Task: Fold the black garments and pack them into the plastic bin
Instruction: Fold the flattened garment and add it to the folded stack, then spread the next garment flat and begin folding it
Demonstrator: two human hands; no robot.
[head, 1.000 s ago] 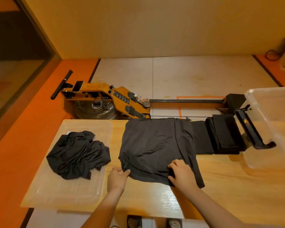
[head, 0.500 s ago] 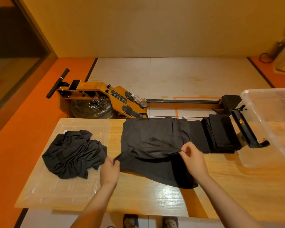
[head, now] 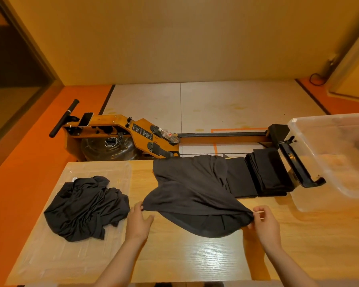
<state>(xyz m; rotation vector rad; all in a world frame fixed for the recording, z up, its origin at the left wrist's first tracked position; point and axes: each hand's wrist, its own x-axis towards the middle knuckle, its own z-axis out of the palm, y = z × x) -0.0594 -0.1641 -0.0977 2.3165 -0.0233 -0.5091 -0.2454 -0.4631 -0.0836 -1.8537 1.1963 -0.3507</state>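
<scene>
The left hand (head: 138, 221) and right hand (head: 264, 223) are each pinching a near corner of the black garment (head: 195, 189), holding that edge stretched just above the table (head: 195, 262) while its far part is lying flat. A folded stack (head: 267, 172) is sitting just right of it, beside the plastic bin (head: 340, 162), and a crumpled garment (head: 85, 206) is lying on a clear lid (head: 50, 255) at the left

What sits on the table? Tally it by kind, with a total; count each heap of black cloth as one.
Black cloth: 4, the crumpled heap, the spread garment, the flat folded piece, the folded stack
Clear plastic bin: 1
Clear plastic lid: 1
Total: 6
</scene>
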